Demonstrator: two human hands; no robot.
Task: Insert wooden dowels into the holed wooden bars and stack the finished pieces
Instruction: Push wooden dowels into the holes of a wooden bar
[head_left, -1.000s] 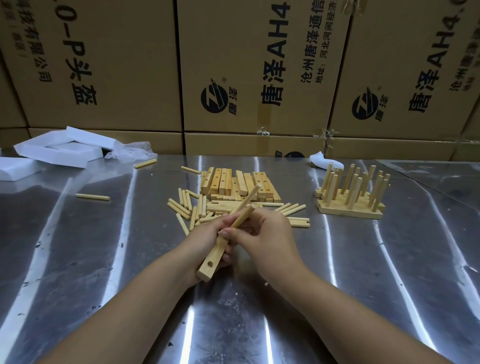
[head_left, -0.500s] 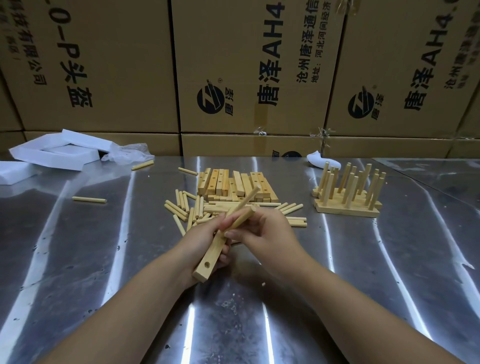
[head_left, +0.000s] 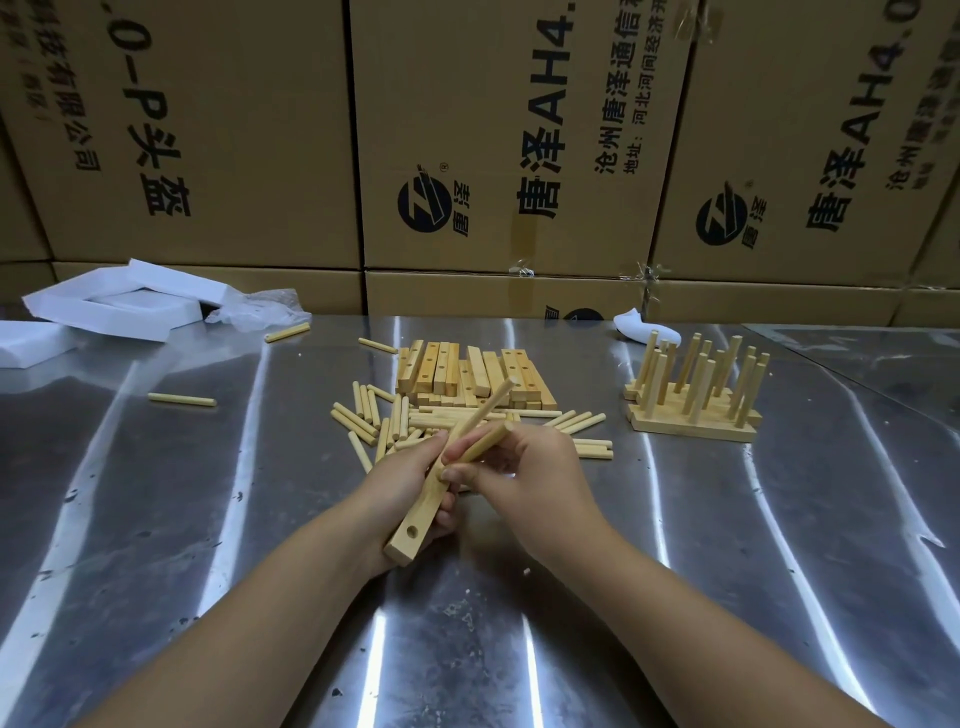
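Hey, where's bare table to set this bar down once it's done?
Bare steel lies right of the finished stack, and in the wide stretch between the lone dowel and the loose dowels. Crowded: the middle, where loose dowels and holed bars pile up, and the far left with foam.

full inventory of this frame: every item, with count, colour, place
held bar: one, pale wood, tilted, empty hole near its low end
upper dowel: one, pale wood, juts from the held bar
lower dowel: one, pale wood, at the held bar
bar pile: count unclear, pale wood, centre rear
loose dowels: many, pale wood, heaped before the bar pile, three strays left
finished stack: one, pale wood, dowels upright, right
foam pieces: at least two, white, far left
plastic wrap: one, clear, beside the foam
white scrap: one, behind the finished stack, unidentifiable
cardboard boxes: several, brown, black print, behind
table: one, shiny metal
left hand: grips the held bar
right hand: pinches the lower dowel
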